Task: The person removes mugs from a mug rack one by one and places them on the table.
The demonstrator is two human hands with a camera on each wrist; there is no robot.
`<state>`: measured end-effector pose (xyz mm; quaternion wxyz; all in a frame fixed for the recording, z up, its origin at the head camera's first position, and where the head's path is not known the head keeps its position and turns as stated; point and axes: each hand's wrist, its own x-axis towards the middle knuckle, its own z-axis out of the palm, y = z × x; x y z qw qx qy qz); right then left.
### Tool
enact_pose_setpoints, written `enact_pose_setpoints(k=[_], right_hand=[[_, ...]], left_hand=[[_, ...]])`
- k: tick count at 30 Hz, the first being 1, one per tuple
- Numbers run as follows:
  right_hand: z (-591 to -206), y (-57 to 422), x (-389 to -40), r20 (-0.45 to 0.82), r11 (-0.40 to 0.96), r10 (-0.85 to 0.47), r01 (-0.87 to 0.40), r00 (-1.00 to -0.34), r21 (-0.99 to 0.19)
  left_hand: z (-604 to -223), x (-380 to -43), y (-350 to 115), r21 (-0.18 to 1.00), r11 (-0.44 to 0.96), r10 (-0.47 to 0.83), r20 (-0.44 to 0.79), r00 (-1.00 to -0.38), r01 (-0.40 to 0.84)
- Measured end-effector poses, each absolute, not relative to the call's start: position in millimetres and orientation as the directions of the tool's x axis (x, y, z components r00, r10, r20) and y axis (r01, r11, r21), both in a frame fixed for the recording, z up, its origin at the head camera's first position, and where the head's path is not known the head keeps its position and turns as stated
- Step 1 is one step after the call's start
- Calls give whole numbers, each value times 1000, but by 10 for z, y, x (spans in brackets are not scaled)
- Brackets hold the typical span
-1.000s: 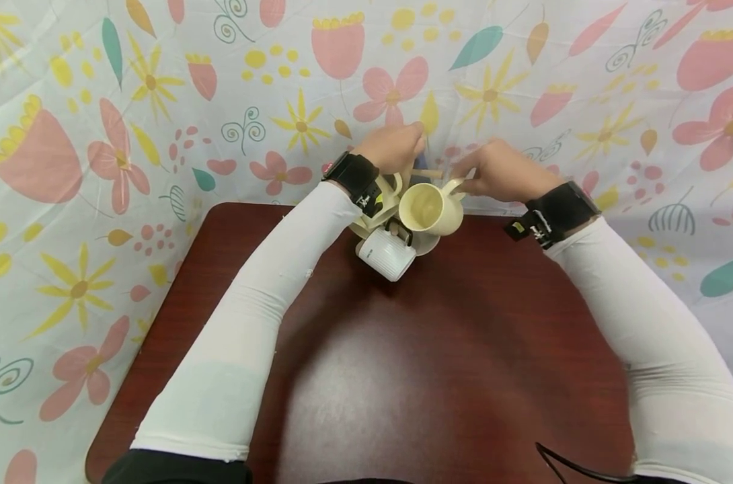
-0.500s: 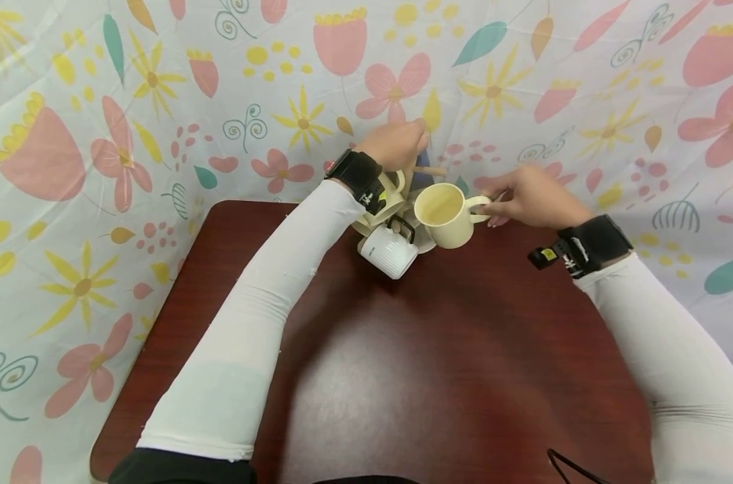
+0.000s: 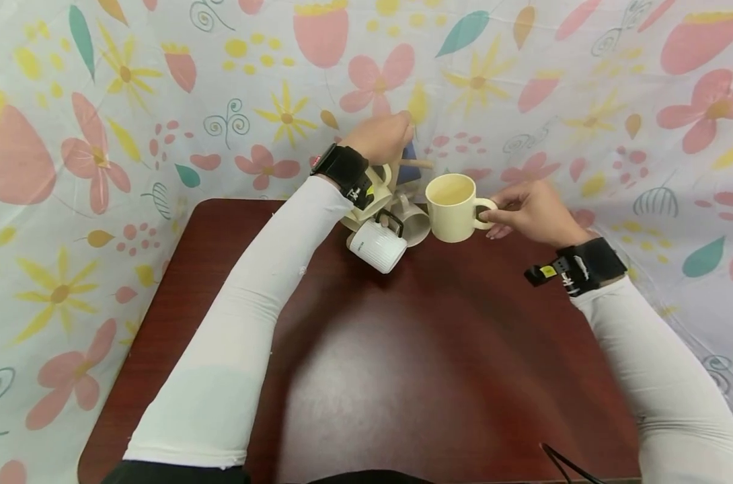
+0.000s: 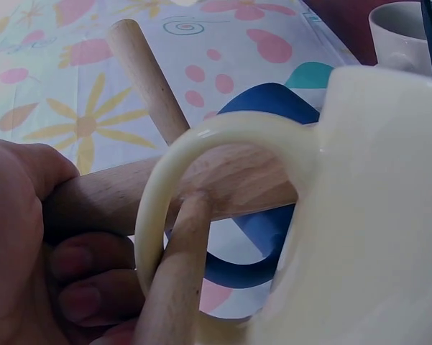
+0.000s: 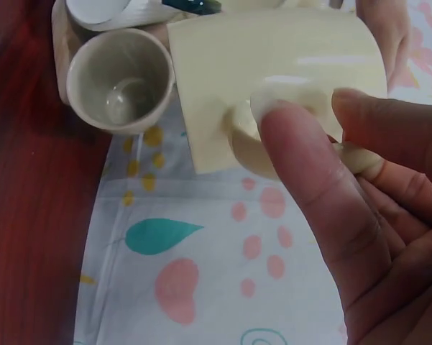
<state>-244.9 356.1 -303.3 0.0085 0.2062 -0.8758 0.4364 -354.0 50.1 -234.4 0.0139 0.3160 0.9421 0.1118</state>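
My left hand point(image 3: 378, 138) grips the post point(image 4: 100, 198) of a wooden mug rack at the table's back edge. On one of its pegs point(image 4: 183, 266) hangs a cream mug point(image 4: 381, 194) by its handle; a blue mug point(image 4: 269, 104) shows behind. My right hand point(image 3: 532, 212) pinches the handle of another cream mug point(image 3: 454, 218), held nearly upright to the right of the rack. A white ribbed mug with a dark handle point(image 3: 377, 245) hangs tilted at the rack's front, and beside it a greyish mug point(image 3: 416, 225) has its mouth facing outward.
A dark red wooden table point(image 3: 372, 363) extends toward me from the rack. Behind it hangs a flower-printed cloth point(image 3: 233, 74), close to both hands. A black cable point(image 3: 563, 460) lies at the near right.
My right hand has drawn the cream mug rightward, away from the rack, and it has turned more upright. The left hand keeps its grip on the post. The head view has shifted slightly.
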Motion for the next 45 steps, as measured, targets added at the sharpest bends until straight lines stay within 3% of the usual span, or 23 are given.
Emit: enact_pose_setpoints(k=[14, 30, 45], right_hand=[[-3091, 3763, -2047, 243, 538, -160, -291, -957, -791], [-3166, 3941, -1703, 349, 576, -61, -319, -935, -753], [-3375, 4077, -1489, 360, 357, 106, -302, -927, -884]], left_hand=[[-2330, -3518, 498, 245, 762, 608, 47, -792, 600], [-2332, -3519, 478, 257, 777, 580, 63, -812, 575], [-2279, -3450, 397, 261, 796, 552, 60, -832, 547]])
